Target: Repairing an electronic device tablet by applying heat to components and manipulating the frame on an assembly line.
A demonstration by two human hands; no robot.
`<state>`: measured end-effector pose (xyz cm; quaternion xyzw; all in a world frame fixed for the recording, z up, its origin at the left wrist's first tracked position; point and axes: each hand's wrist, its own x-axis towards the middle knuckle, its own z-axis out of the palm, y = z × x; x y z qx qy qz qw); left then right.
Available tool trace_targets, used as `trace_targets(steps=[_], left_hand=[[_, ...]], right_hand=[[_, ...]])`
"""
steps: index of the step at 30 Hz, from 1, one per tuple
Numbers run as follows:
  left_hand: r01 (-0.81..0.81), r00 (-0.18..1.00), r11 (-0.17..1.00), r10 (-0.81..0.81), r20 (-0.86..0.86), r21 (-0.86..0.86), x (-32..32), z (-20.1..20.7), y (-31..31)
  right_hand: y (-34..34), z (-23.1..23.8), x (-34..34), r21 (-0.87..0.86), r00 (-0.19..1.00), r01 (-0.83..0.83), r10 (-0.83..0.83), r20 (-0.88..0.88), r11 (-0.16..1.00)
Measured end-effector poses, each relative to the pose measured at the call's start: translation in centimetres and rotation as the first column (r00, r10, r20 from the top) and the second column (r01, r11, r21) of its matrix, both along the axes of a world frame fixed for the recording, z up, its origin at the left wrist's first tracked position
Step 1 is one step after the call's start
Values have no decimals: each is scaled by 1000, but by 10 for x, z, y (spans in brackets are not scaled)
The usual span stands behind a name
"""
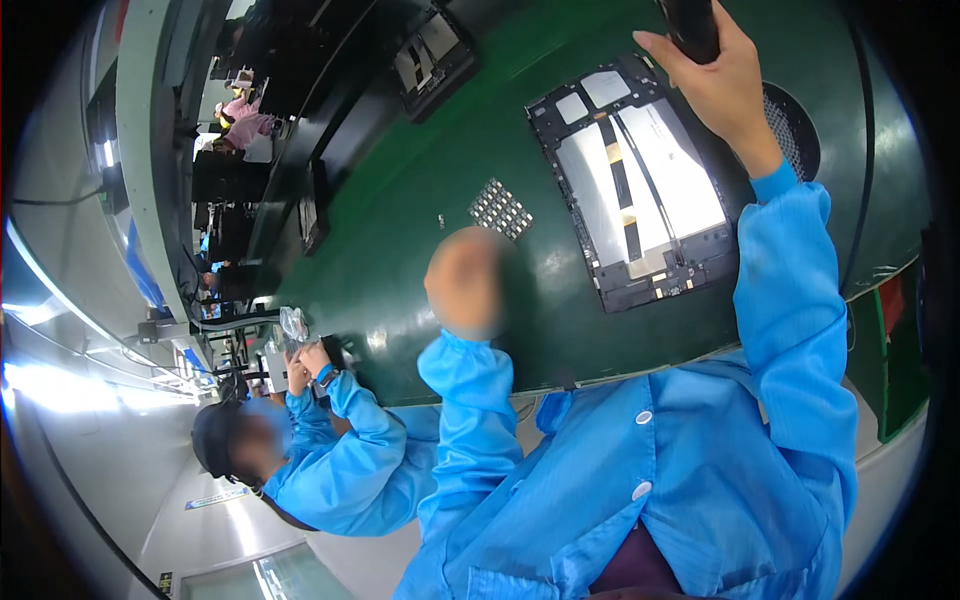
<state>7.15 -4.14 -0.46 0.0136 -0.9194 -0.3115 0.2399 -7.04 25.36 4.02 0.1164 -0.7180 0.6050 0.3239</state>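
Note:
My right hand [735,85] is closed round a black handle-like object [690,28] at the upper right; the top edge cuts it off, so its kind does not show. Below it and to the left lies an opened tablet [660,180] with silvery battery panels, dark flex cables and a black frame. My left hand [465,282] is near the bench's front edge, smeared so that its fingers cannot be made out. Just beyond that hand lies a sheet of small square pads [502,210], with a tiny loose piece [441,221] to its left.
The green bench [560,345] spans the view. Behind my right wrist sits a round, dark perforated container [800,130]. Another opened tablet [432,55] rests in a dark tray at the far side. On my left a co-worker in a blue smock [350,475] works with both hands.

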Motion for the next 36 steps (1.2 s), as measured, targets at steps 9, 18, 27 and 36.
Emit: trace_targets(steps=[9,18,27,36], left_hand=[[-88,886,993,113,451,-75,-57,15,-39],[11,836,900,-247,490,435,-69,20,-53],[242,799,964,-134,585,-109,-52,29,-23],[53,796,865,-338,502,499,-60,28,-50]], right_hand=[[-2,-32,-11,-157,990,-110,123,73,981],[-7,-27,-6,-192,990,-125,135,41,973],[-4,-27,-5,-153,993,-105,112,38,983],[-9,-32,-6,-131,992,-112,118,40,985]])
